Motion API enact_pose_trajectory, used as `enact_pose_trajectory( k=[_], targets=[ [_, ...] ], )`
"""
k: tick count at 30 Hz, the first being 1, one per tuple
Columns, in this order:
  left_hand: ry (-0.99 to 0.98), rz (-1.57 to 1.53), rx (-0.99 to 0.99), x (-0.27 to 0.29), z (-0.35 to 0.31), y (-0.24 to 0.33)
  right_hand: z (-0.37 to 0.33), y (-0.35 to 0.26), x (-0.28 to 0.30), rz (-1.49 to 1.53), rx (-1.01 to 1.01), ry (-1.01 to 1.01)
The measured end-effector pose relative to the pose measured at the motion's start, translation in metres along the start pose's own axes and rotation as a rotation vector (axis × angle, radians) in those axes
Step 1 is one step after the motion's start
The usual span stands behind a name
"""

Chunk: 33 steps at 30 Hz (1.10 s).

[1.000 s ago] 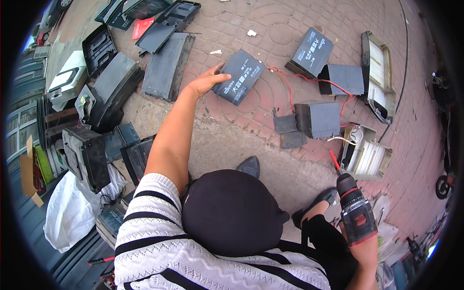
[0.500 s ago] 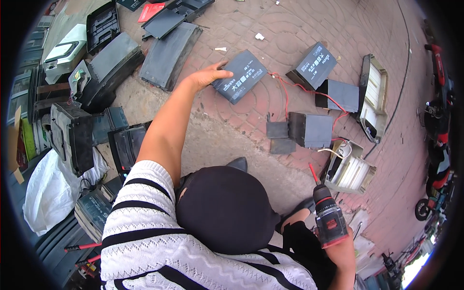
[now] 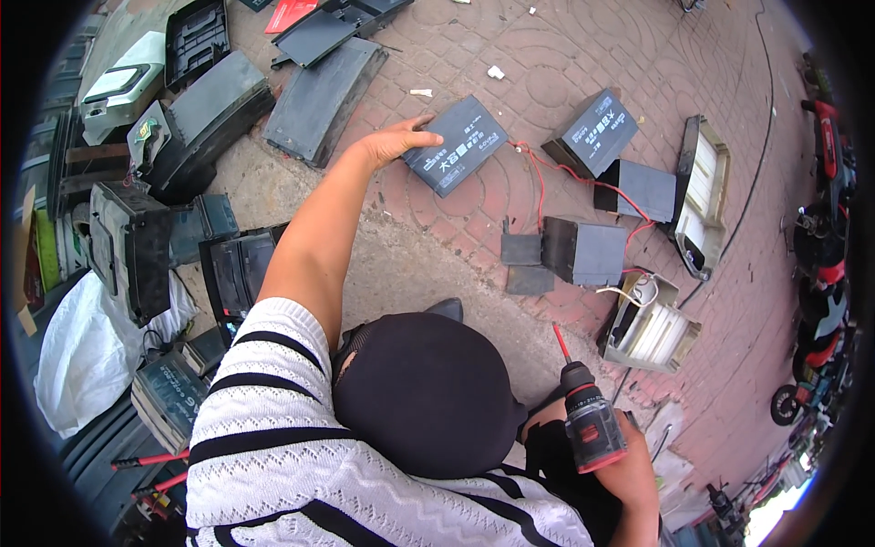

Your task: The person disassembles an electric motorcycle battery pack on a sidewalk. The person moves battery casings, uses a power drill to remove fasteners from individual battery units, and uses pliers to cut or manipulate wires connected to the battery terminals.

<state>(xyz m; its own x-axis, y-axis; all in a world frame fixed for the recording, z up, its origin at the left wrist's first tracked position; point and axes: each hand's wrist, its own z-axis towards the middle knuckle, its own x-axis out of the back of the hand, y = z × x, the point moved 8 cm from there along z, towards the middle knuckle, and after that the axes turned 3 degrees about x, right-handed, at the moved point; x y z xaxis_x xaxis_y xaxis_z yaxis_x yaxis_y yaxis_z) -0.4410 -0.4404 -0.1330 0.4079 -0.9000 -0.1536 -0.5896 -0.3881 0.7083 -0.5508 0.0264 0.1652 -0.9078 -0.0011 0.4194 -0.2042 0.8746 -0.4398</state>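
My left hand (image 3: 398,143) grips the near-left edge of a dark grey battery (image 3: 460,157) with white print, thumb along its top. The battery sits tilted on the paving, and red wire (image 3: 545,157) runs from its right side to other dark boxes. My right hand (image 3: 631,463) is closed round a black and red cordless drill (image 3: 594,427), held low at the right beside my leg. Its long red bit (image 3: 561,342) points up and away, apart from the batteries. The grip is partly hidden behind the drill body.
Right of the held battery stand a second printed battery (image 3: 597,134), dark boxes (image 3: 583,251) and pale-lined casings (image 3: 704,196). Black housings (image 3: 205,118), a white bag (image 3: 87,351) and red-handled cutters (image 3: 150,463) crowd the left. Scooters (image 3: 825,246) line the far right.
The drill and my right hand have shifted left and slightly down, its bit swinging a little left. My left hand keeps its hold on the battery.
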Motion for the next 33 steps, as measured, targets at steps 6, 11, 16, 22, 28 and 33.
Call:
enact_pose_trajectory(
  k=[6, 11, 16, 22, 28, 33],
  targets=[
    [0.013, -0.007, 0.0, 0.001, 0.0, 0.0, -0.001, -0.001, -0.004, -0.005, -0.016, -0.004],
    [0.003, -0.02, 0.0, 0.004, 0.003, -0.004, 0.0, -0.002, -0.006, 0.0, -0.013, -0.011],
    [0.016, -0.009, 0.0, 0.003, 0.002, -0.002, 0.001, -0.006, -0.009, -0.002, -0.011, -0.033],
    [0.018, -0.007, -0.003, 0.007, 0.008, -0.009, 0.001, -0.012, -0.009, -0.096, 0.023, -0.037],
    [0.012, -0.006, -0.013, 0.004, 0.006, -0.006, 0.001, -0.017, -0.009, -0.112, 0.053, -0.023],
    [0.021, 0.002, -0.027, 0.003, 0.004, -0.004, 0.002, -0.014, -0.01, -0.111, 0.057, -0.018]
  ],
)
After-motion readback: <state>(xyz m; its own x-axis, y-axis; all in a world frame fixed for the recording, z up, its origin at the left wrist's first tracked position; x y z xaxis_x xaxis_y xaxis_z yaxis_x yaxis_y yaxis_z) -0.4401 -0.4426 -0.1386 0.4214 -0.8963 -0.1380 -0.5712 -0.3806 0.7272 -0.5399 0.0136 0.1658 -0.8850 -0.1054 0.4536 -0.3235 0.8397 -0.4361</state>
